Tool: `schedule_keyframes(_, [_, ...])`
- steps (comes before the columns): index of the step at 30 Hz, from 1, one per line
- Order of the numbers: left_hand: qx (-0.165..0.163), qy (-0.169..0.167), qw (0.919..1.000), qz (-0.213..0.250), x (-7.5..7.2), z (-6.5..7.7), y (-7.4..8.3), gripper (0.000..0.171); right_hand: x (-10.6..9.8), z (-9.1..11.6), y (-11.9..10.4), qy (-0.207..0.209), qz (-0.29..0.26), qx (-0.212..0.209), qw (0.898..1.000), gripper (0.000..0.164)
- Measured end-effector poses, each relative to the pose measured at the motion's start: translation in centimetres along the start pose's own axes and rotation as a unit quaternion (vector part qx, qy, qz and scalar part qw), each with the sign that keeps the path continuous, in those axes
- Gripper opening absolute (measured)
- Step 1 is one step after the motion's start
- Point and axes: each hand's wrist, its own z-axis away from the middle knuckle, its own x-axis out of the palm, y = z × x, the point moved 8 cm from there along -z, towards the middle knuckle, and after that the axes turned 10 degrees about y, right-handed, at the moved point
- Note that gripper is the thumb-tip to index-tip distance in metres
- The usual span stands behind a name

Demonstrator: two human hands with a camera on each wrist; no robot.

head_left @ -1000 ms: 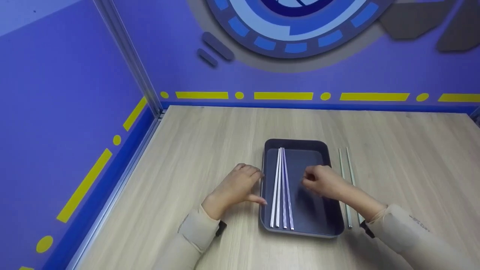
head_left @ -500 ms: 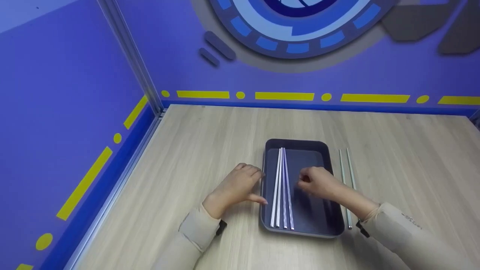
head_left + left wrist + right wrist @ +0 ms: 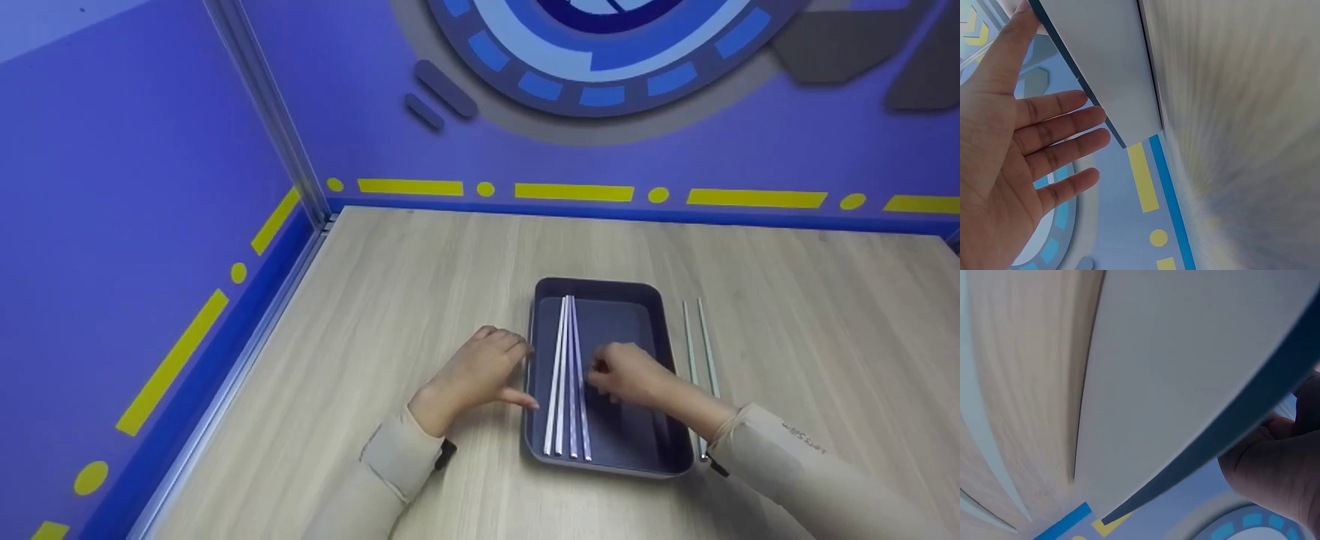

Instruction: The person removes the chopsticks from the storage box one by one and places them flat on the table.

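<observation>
A dark rectangular tray [image 3: 626, 319] lies on the table. Silver chopsticks [image 3: 555, 405] and purple-tinted chopsticks [image 3: 574, 420] lie lengthwise in its left half, drawn together at the far end. My left hand [image 3: 480, 367] is at the tray's left side, thumb spread over the near part of the rim. In the left wrist view, the fingers of this left hand [image 3: 1044, 135] are straight, with their tips at the rim. My right hand [image 3: 634, 375] is over the tray with curled fingers, right beside the purple chopsticks. Nothing shows in its grasp. The tray wall hides much of it in the right wrist view.
Two pale green chopsticks [image 3: 708, 345] lie on the wooden table [image 3: 420, 270] right of the tray, partly behind my right forearm. Blue printed panels [image 3: 420, 157] border the table at the back and left.
My right hand has moved left and slightly nearer to me, from the middle of the tray to beside the purple chopsticks. My left hand and the chopsticks stay in place.
</observation>
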Motion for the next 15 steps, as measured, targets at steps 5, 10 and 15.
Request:
schedule_keyframes(5, [0.006,0.011,0.9999,-0.002,-0.14,-0.15,0.22,0.080,0.41,-0.13,0.12,0.004,0.007,0.007,1.000,0.018])
schedule_keyframes(10, [0.006,0.007,1.0000,-0.002,0.07,-0.31,0.37,0.080,0.77,-0.21,0.53,0.008,0.005,0.024,1.000,0.018])
schedule_keyframes(15, [0.006,0.003,1.0000,-0.002,0.28,-0.44,0.45,0.080,1.03,-0.16,0.80,0.008,0.006,0.041,0.999,0.019])
